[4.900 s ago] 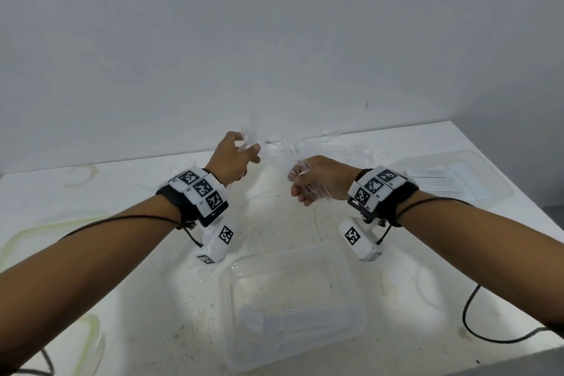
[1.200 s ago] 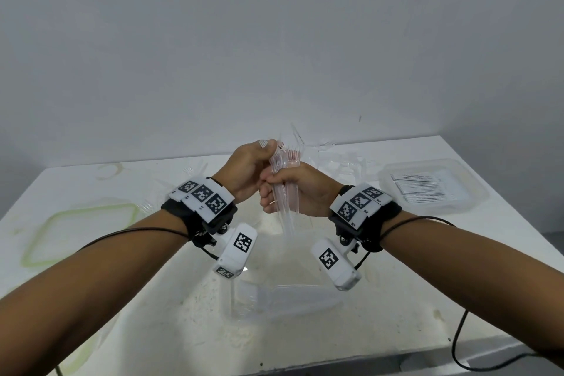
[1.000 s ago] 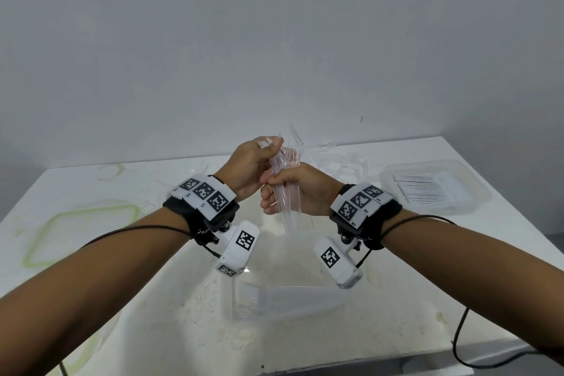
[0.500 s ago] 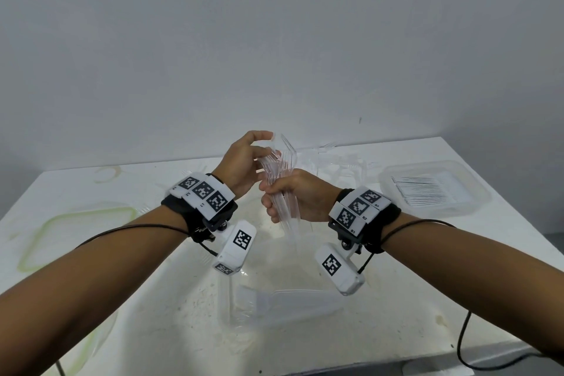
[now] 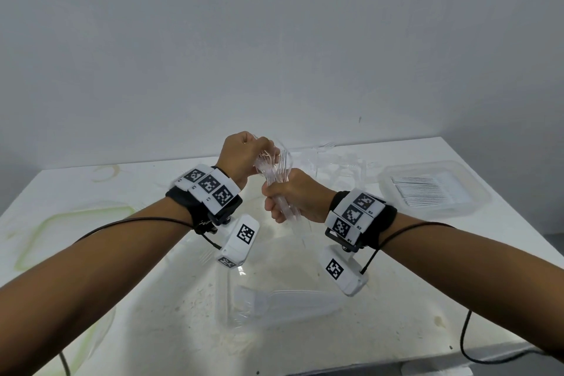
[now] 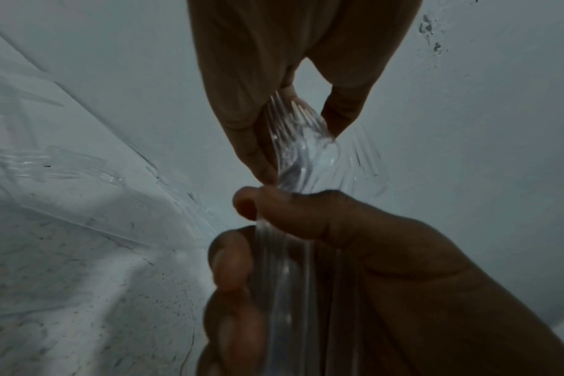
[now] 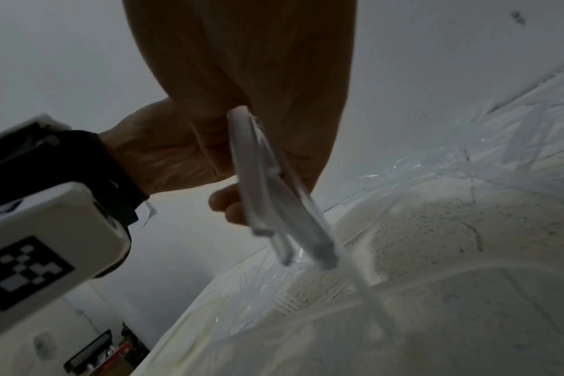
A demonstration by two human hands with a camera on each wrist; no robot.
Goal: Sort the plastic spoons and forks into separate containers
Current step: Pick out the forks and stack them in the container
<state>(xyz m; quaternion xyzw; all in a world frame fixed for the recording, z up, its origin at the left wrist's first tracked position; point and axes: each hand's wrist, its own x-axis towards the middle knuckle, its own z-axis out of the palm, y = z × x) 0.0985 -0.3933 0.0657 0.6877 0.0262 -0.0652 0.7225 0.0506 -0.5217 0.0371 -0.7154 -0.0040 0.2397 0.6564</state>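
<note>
A bundle of clear plastic forks (image 5: pixel 276 174) stands upright above the middle of the table. My right hand (image 5: pixel 276 203) grips the bundle by its handles, fingers wrapped round it. Over the tines my left hand (image 5: pixel 259 148) is curled and pinches the fork heads from above. The left wrist view has the tines (image 6: pixel 301 142) pinched between the left hand's fingers (image 6: pixel 242 122), just above the right hand's fist (image 6: pixel 338 249). In the right wrist view the handle ends (image 7: pixel 274 203) stick out below the right hand. A clear container (image 5: pixel 225 308) under the hands holds several forks lying flat.
A second clear container (image 5: pixel 476 192) with a printed label stands at the right. Loose clear cutlery (image 5: pixel 338 159) lies piled at the table's back edge. A green-rimmed lid (image 5: pixel 45 223) lies at the left. Black cables (image 5: pixel 467 345) hang off the front edge.
Half a second ago the left hand's fingers were spread above the bundle; now they have closed down onto the fork heads. The right hand keeps its grip in nearly the same place.
</note>
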